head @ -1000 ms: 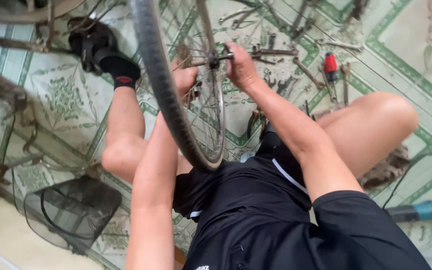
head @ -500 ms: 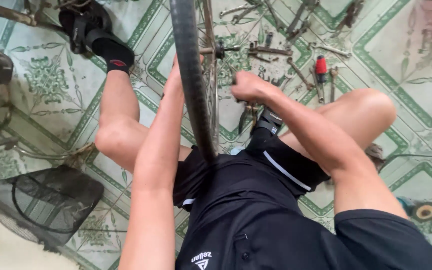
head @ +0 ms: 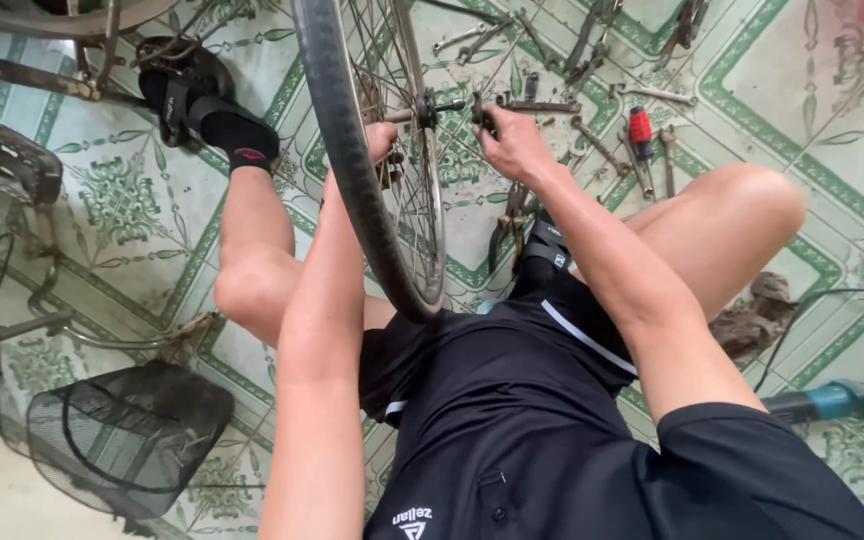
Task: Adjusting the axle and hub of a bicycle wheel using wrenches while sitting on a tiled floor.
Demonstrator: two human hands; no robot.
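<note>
Green-patterned floor tiles strewn with tools (head: 642,140); bicycle wheel (head: 367,160) upright between my knees, right hand (head: 512,145) fingers pinching a wrench (head: 537,105) at the axle (head: 432,108), left hand (head: 377,150) pressed behind the spokes, grip unclear—a slip could jam knuckles into spokes.

A bicycle wheel (head: 372,170) is standing upright on edge above the seated person's lap, its black tyre running from the top of the view down to the shorts. Thin metal spokes are fanning out to the hub axle (head: 430,106), which is sticking out sideways near the wheel's upper part.
</note>
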